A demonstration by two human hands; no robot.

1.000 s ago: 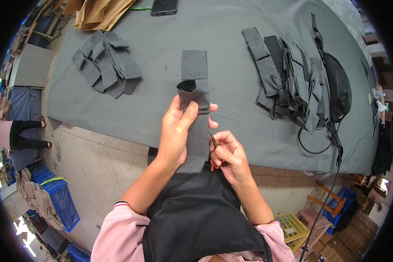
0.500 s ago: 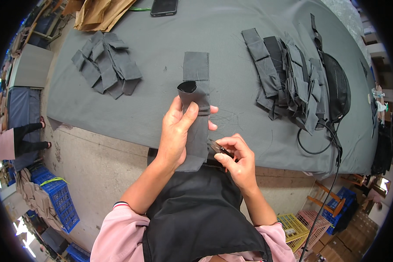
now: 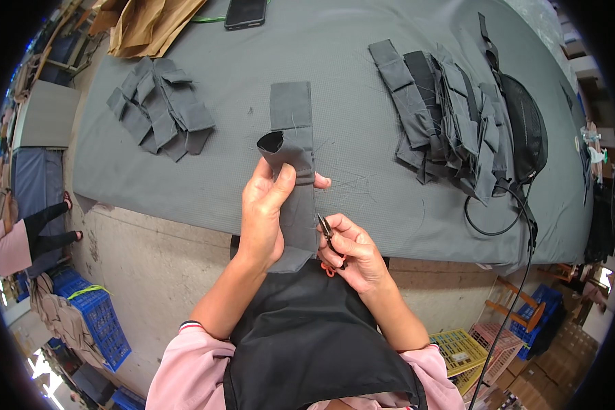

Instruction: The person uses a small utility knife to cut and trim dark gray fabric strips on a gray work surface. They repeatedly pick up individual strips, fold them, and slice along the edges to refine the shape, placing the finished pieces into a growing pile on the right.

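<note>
A grey sewn fabric strip [image 3: 296,212] with an open fold near its middle hangs between the fingers and thumb of my left hand [image 3: 266,205]. Its far end rests on the cloth-covered table, and its near end reaches the table's front edge. Just right of the strip, my right hand [image 3: 355,253] is closed round small dark thread snips [image 3: 325,231]. The snips' tips point up and away, close beside the strip's right edge. An orange-red cord [image 3: 329,269] dangles below them. Loose threads [image 3: 352,183] lie on the table right of the strip.
On the grey-covered table [image 3: 239,178] lie a left pile of grey strips [image 3: 160,113], a larger right pile [image 3: 451,113], a black pouch [image 3: 525,130] with a cable, a phone [image 3: 245,13] and brown paper [image 3: 147,27]. A person [image 3: 14,239] stands far left, near a blue crate [image 3: 102,324].
Both hands and the strip have shifted slightly left in the picture. The snips have turned from pointing at the strip to pointing away along its edge, and the orange-red cord shows more.
</note>
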